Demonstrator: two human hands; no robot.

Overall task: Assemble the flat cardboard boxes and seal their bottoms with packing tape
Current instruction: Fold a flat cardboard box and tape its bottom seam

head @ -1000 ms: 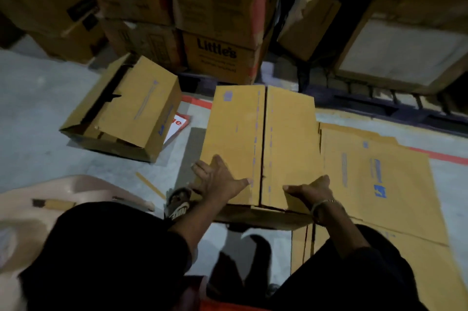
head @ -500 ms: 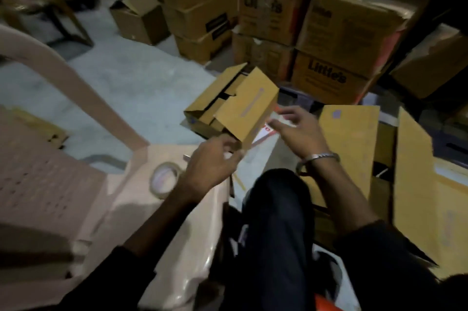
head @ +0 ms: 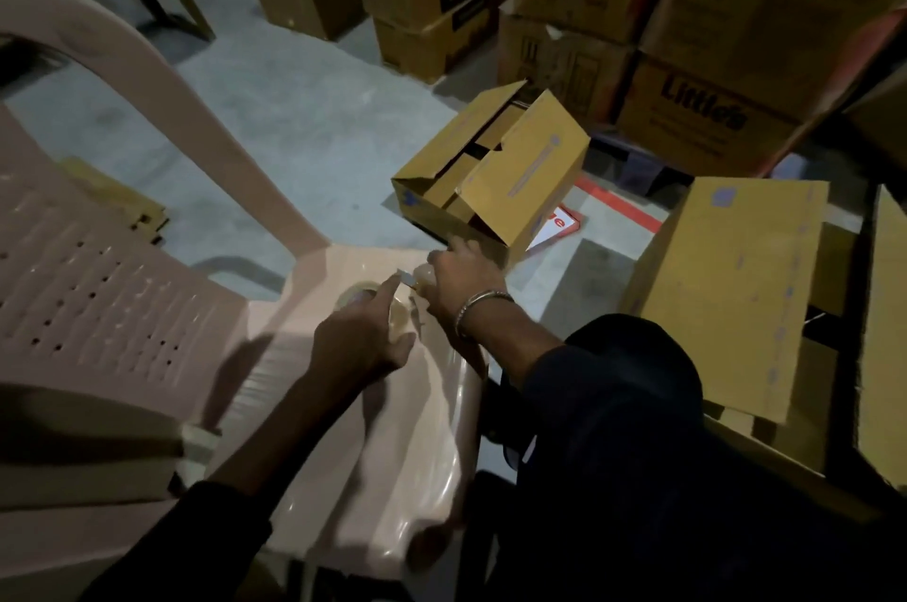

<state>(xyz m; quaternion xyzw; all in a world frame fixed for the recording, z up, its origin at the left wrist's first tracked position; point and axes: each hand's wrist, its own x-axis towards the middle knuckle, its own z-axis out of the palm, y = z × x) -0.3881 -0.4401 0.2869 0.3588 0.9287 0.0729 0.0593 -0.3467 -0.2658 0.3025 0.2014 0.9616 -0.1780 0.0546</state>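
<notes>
On chair seat [head: 343, 430] edge | left hand [head: 363, 341] grips tape roll [head: 392, 312] | right hand [head: 459, 280] grip unclear

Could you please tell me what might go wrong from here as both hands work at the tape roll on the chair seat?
The tape roll sits near the front edge of the plastic chair seat, so a tug could send it sliding to the floor. The box beside the knee has its flaps standing open, and they could splay while both the left hand and right hand are away.

Single head view, looking forward and down, close over plastic chair seat [head: 373, 430]; stacked cartons [head: 726, 106] beyond.
</notes>
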